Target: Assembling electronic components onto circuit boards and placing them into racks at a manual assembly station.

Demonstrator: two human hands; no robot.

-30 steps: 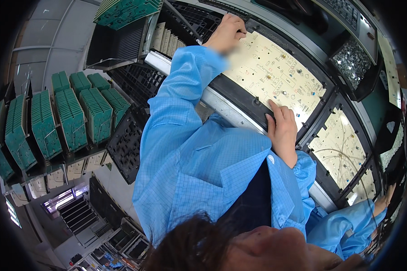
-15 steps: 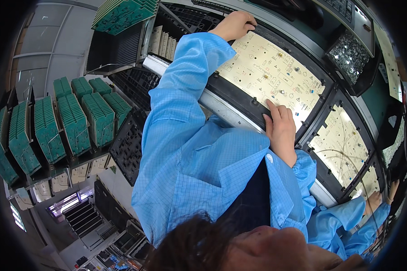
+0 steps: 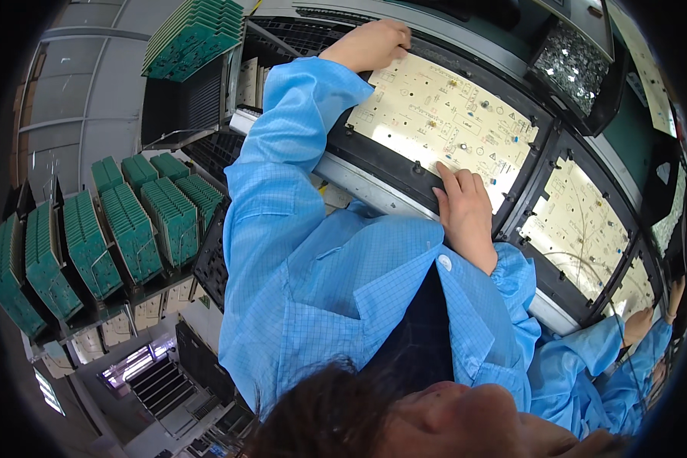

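Okay, my left hand (image 3: 370, 44) rests flat on the cream circuit board's (image 3: 443, 114) far corner, right hand (image 3: 466, 214) flat on its near edge, neither gripping; stiff, light, fragile, so I'd hold edges only.

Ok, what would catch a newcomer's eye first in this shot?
The cream circuit board in a black frame, upper centre, with the left hand at its far corner and the right hand on its near edge. Then the racks of green boards at left.

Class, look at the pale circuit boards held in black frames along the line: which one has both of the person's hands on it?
The leftmost pale board: the left hand rests at its far corner, the right hand on its near edge. The others lie untouched.
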